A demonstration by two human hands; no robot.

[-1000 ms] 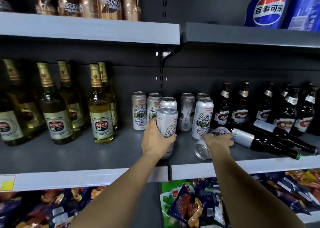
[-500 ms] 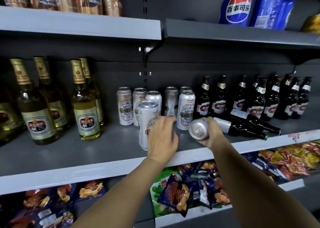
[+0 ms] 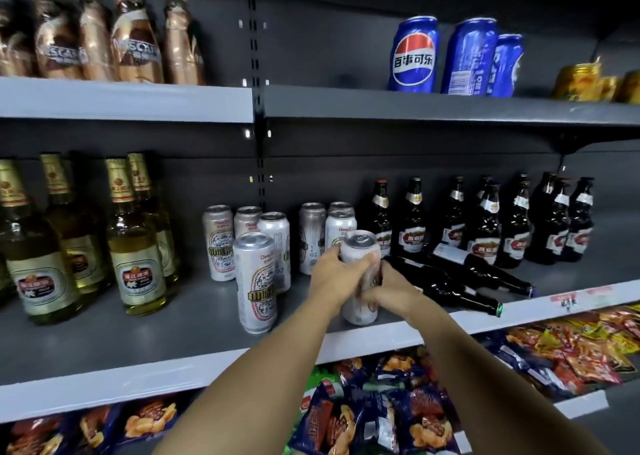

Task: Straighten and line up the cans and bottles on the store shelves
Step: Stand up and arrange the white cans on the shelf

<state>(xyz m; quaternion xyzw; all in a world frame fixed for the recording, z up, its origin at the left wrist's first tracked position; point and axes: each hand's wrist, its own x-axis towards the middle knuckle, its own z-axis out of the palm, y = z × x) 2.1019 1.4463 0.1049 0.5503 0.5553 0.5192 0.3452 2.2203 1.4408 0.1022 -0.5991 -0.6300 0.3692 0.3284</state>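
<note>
On the grey middle shelf (image 3: 138, 337) a tall silver beer can (image 3: 360, 311) stands upright near the front edge. My left hand (image 3: 334, 274) grips its upper part and my right hand (image 3: 391, 290) grips it lower on the right side. Just left of it stands another silver beer can (image 3: 256, 281), free of both hands. Behind them stands a cluster of several more silver cans (image 3: 273, 240). To the right, two dark beer bottles (image 3: 450, 286) lie on their sides in front of a row of upright dark bottles (image 3: 485, 226).
Green-glass beer bottles (image 3: 136, 246) stand at the left of the same shelf. The shelf above carries brown coffee bottles (image 3: 135, 35), blue Pepsi cans (image 3: 414, 56) and yellow cans (image 3: 581, 82). Snack bags (image 3: 381, 413) fill the shelf below.
My right hand lifted the fallen can off the shelf and stood it upright near the front edge. My left hand left the other can and now grips this one too.
</note>
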